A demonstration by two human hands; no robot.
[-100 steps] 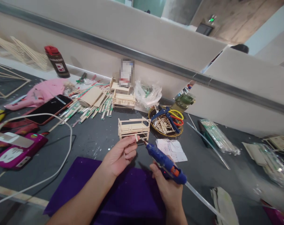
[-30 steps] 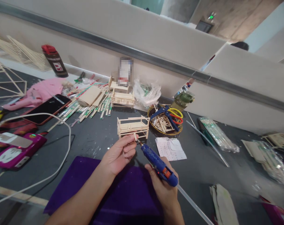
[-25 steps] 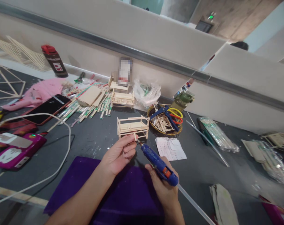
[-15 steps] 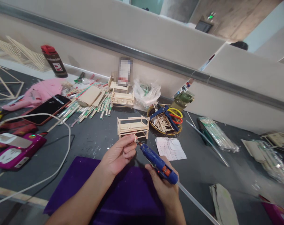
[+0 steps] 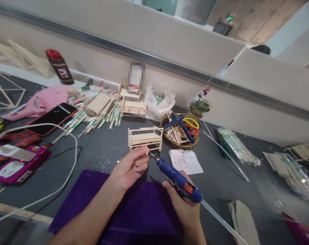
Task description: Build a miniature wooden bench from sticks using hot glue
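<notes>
Glue gun (image 5: 178, 178) sits gripped in my right hand (image 5: 183, 207); my left hand (image 5: 129, 168) pinches a small stick (image 5: 147, 151) before the wooden bed (image 5: 145, 138). Basket (image 5: 167, 139) behind holds sticks and cutters.

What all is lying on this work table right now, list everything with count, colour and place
small stick: 1, pale wood, pinched in left fingertips
glue gun: 1, blue, in right hand, nozzle beside the stick
miniature beds: 3, pale wood, one just beyond the hands, two further back
basket: 1, holds stick offcuts, blue cutters
phone: 1, black, left
spray can: 1, red cap, far left
white cable: 1, left
purple mat: 1, under arms
table: 1, dark grey
left hand: holding stick
right hand: gripping glue gun
</notes>
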